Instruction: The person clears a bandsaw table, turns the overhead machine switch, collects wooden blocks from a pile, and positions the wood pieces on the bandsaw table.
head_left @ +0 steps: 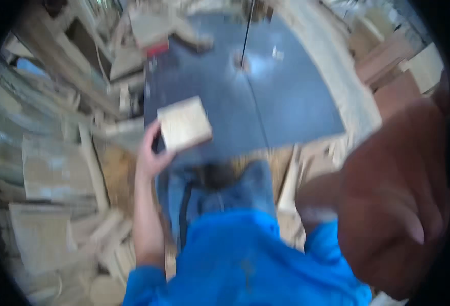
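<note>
My left hand grips a pale, squarish wooden block by its left side, thumb and fingers around its edge. The block is over the near left part of a dark, smooth saw table. A thin upright band saw blade meets the table beyond the block, to its right. Very close to the camera on the right, my right hand looms large and smeared. Its fingers cannot be made out, nor whether anything is in them.
Wood offcuts are heaped along the left side. Sawdust and scraps border the table's right edge, with more wood pieces beyond. A piece with a red end lies at the table's far left corner.
</note>
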`<control>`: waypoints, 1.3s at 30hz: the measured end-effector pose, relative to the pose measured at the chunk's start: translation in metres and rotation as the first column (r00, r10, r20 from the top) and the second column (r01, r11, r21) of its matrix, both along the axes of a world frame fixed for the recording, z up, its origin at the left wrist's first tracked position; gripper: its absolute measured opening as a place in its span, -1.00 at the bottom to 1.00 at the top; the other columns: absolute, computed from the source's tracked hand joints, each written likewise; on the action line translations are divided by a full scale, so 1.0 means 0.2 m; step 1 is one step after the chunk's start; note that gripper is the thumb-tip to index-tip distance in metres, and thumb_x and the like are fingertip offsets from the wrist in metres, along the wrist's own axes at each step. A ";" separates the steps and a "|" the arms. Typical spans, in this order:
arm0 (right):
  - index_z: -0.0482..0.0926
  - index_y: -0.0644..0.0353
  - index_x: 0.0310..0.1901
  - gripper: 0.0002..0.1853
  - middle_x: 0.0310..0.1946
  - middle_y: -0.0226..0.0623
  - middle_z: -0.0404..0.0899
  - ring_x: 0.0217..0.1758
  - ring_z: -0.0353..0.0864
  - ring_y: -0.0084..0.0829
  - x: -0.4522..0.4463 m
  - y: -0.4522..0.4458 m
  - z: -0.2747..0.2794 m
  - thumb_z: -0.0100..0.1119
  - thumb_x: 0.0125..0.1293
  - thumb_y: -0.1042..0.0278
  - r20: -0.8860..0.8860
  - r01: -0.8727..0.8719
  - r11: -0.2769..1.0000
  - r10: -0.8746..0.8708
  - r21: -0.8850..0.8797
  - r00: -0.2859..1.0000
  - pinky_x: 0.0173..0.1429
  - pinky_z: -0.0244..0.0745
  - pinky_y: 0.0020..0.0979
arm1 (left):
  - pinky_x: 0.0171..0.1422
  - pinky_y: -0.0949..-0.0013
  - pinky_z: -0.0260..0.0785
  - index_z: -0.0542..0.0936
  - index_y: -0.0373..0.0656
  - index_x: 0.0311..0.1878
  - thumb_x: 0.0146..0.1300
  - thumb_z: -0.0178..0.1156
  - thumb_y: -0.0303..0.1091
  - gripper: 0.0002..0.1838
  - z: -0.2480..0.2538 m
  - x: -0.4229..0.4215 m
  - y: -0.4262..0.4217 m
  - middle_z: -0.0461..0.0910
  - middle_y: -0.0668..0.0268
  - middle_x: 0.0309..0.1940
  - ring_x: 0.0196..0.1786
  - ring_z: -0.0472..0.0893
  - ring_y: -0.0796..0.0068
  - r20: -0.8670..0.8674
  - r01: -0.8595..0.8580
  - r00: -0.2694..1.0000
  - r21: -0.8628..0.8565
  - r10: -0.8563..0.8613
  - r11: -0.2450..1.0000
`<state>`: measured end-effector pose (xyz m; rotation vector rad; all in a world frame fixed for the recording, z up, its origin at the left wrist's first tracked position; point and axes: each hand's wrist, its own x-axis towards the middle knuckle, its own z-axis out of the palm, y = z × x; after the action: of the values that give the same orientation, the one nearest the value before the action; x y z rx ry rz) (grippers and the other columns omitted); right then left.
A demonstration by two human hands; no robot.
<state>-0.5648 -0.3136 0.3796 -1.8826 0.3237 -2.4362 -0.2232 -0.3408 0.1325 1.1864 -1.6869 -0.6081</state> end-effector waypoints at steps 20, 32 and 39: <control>0.58 0.12 0.09 -0.58 0.13 -0.28 0.64 0.34 0.54 -0.20 0.33 0.02 -1.21 0.34 0.16 0.53 -0.664 0.523 0.598 0.019 0.606 0.747 0.28 0.24 -0.19 | 0.12 0.32 0.48 0.69 -0.23 0.09 0.05 0.43 -0.53 -0.54 0.08 -0.04 0.08 0.74 0.23 -0.22 -0.09 0.70 0.36 -0.084 0.017 0.996 0.086 -0.010 0.996; 0.51 0.14 0.10 -0.51 0.10 -0.27 0.65 0.35 0.53 -0.21 0.32 -0.01 -1.24 0.25 0.07 0.61 -0.629 0.505 0.574 0.022 0.645 0.777 0.28 0.23 -0.21 | 0.18 0.31 0.45 0.64 -0.24 0.15 0.03 0.38 -0.54 -0.49 0.07 -0.03 0.07 0.71 0.20 -0.15 -0.07 0.68 0.35 -0.067 0.046 0.997 0.086 -0.040 0.995; 0.21 0.16 0.46 -0.03 0.44 0.03 0.24 0.57 0.12 0.03 0.29 -0.13 -1.06 0.48 -0.02 0.19 -0.654 0.495 0.483 0.244 0.723 0.717 0.48 -0.01 0.01 | 0.24 0.25 0.45 0.60 -0.23 0.25 0.02 0.43 -0.46 -0.37 0.10 -0.09 0.05 0.71 0.16 -0.07 -0.01 0.67 0.28 0.011 0.008 1.000 0.057 -0.009 0.998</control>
<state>-0.5070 -0.3388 0.1666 -2.0526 1.4756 -0.9349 -0.2410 -0.3308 0.1532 1.2259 -1.6944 -0.6602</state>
